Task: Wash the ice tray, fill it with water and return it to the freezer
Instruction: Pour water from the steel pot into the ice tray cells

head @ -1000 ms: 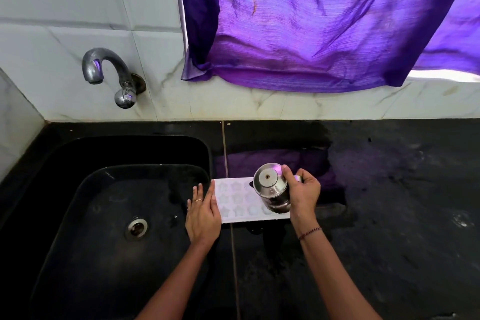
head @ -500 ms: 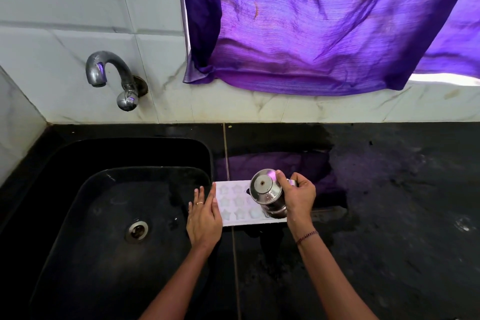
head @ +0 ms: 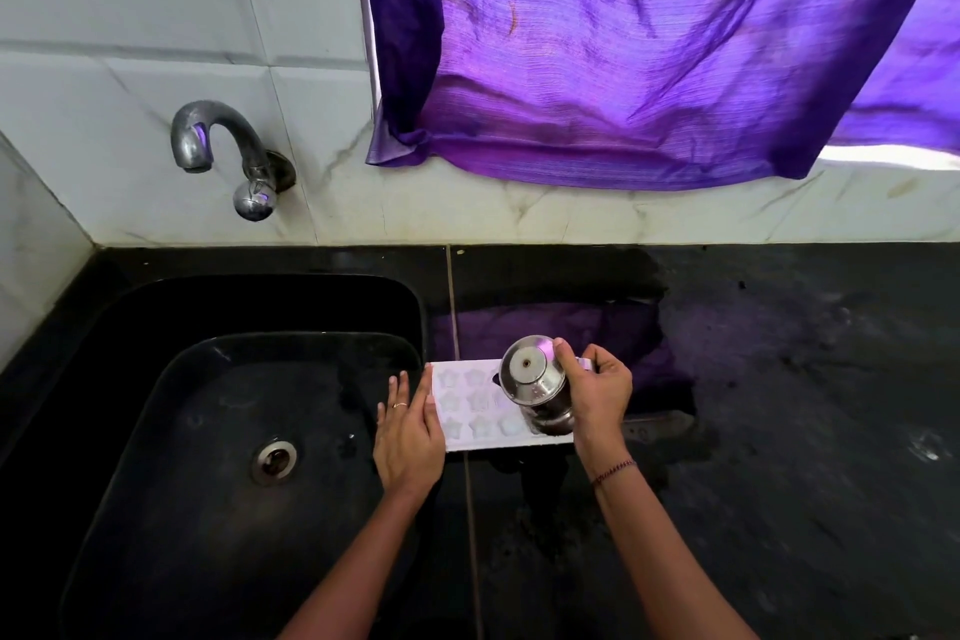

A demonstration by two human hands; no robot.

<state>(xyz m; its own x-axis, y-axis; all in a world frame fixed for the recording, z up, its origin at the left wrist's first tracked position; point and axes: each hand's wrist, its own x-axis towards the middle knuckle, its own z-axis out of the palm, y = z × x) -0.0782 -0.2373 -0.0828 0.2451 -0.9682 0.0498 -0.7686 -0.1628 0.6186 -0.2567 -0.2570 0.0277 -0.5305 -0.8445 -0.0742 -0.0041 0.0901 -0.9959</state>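
Observation:
A white ice tray (head: 470,403) with star-shaped cells lies flat on the black counter just right of the sink. My left hand (head: 410,431) rests flat with fingers together against the tray's left edge, holding it steady. My right hand (head: 597,398) grips a small steel cup (head: 535,385), tipped over with its base toward me and its mouth low over the tray's right cells. The cup and hand hide the tray's right end.
A black sink (head: 234,431) with a round drain (head: 274,460) lies to the left. A steel tap (head: 223,151) juts from the tiled wall above it. A purple curtain (head: 649,42) hangs behind. The black counter (head: 805,431) is wet around the tray.
My right hand has slid the tipped cup slightly left along the tray, then back toward the right cells. My left hand stays at the tray's left edge.

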